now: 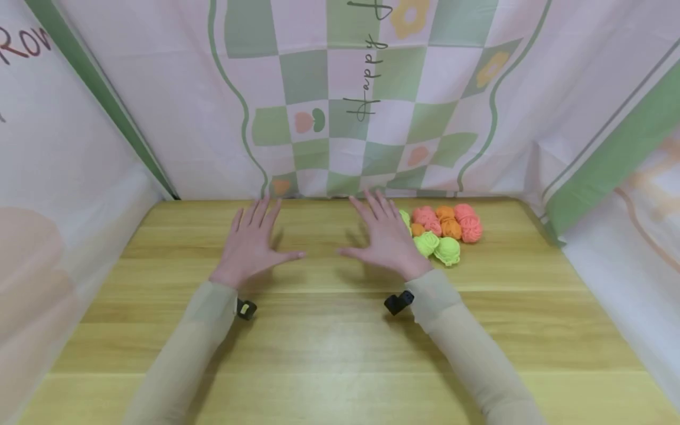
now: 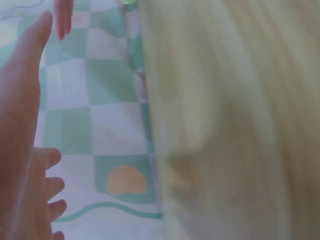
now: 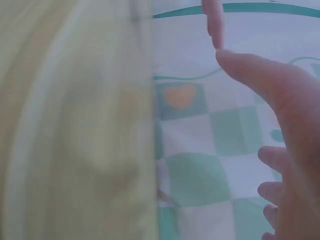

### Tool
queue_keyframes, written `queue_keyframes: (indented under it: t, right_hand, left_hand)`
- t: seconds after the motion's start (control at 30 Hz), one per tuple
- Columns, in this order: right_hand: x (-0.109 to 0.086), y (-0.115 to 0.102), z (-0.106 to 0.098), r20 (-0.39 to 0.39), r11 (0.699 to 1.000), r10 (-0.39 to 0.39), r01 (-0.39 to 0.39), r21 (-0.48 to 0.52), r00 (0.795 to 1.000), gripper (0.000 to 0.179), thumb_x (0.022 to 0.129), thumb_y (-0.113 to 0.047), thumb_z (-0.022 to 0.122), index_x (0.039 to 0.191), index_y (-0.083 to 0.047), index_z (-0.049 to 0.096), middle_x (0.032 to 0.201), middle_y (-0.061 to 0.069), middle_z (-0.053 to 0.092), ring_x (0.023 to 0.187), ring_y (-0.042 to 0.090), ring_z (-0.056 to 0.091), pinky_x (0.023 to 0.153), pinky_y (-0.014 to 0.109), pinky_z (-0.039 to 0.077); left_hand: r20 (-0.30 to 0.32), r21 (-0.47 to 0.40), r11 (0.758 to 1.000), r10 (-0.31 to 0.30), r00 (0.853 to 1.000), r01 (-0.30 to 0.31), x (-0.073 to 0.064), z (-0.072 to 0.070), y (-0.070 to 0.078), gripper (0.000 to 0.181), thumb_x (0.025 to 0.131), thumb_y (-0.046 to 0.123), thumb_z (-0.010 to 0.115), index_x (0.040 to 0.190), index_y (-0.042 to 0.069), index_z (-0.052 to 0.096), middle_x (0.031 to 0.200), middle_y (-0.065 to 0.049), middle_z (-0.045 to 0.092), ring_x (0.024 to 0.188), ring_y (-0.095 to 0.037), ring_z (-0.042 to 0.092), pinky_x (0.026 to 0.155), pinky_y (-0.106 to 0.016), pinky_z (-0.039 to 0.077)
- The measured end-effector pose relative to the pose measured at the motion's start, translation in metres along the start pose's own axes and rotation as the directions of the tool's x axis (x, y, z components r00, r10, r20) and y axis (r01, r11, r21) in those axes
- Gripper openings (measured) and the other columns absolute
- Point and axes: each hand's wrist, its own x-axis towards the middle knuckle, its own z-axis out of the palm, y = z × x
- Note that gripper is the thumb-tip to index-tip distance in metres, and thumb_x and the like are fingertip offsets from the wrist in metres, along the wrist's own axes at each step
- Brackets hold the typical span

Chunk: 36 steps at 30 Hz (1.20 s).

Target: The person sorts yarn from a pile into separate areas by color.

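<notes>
Both hands hover over a wooden table [image 1: 319,336] with fingers spread and nothing held. The left hand [image 1: 249,248] is over the left half of the far table area, its thumb pointing inward. Opposite it, the right hand [image 1: 388,239] mirrors the pose, beside a group of small yarn balls. Those nearest it are a yellow-green yarn ball [image 1: 426,243] and another yellow-green yarn ball [image 1: 448,251]. Behind them lie a coral yarn ball [image 1: 427,219], an orange yarn ball [image 1: 448,222] and a second coral yarn ball [image 1: 468,224]. The right hand partly hides the group's left end.
A patterned curtain [image 1: 350,124] hangs along the table's far edge. White cloth walls with green bands, the left cloth [image 1: 79,177] and the right cloth [image 1: 627,283], border the sides. A small black device [image 1: 398,303] is at the right wrist, another black device [image 1: 246,309] at the left.
</notes>
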Motion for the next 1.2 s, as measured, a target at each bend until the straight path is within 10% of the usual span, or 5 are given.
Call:
queue_keyframes:
  t: [0.53, 0.9, 1.2]
  right_hand:
    - [-0.023, 0.025, -0.065, -0.212, 0.956, 0.111, -0.046, 0.290, 0.971, 0.100, 0.083, -0.057, 0.080, 0.160, -0.015, 0.031, 0.165, 0.004, 0.027, 0.153, 0.025, 0.013, 0.119, 0.058, 0.018]
    - [-0.052, 0.061, -0.089, -0.262, 0.906, 0.218, -0.095, 0.411, 0.940, 0.093, 0.078, -0.033, 0.091, 0.155, -0.014, 0.043, 0.158, 0.003, 0.040, 0.144, 0.033, 0.035, 0.115, 0.060, 0.028]
    - [-0.078, 0.091, -0.086, -0.148, 0.894, 0.293, -0.216, 0.393, 0.945, 0.089, 0.083, -0.040, 0.087, 0.155, -0.013, 0.043, 0.155, 0.017, 0.043, 0.142, 0.044, 0.035, 0.110, 0.071, 0.026]
  left_hand:
    - [-0.260, -0.264, 0.958, 0.042, 0.965, -0.113, 0.025, -0.014, 0.045, 0.116, 0.076, 0.069, 0.078, 0.162, 0.012, 0.023, 0.163, -0.011, 0.031, 0.150, -0.029, 0.023, 0.121, -0.050, 0.016]
    - [-0.159, -0.559, 0.825, -0.007, 0.987, -0.084, 0.037, -0.002, 0.092, 0.108, 0.078, 0.057, 0.084, 0.161, 0.016, 0.029, 0.163, 0.001, 0.033, 0.147, -0.021, 0.029, 0.120, -0.043, 0.022]
    - [-0.119, -0.698, 0.704, 0.067, 0.991, -0.131, 0.048, 0.023, 0.144, 0.102, 0.076, 0.056, 0.086, 0.158, 0.020, 0.036, 0.157, 0.004, 0.040, 0.143, -0.016, 0.035, 0.117, -0.043, 0.028]
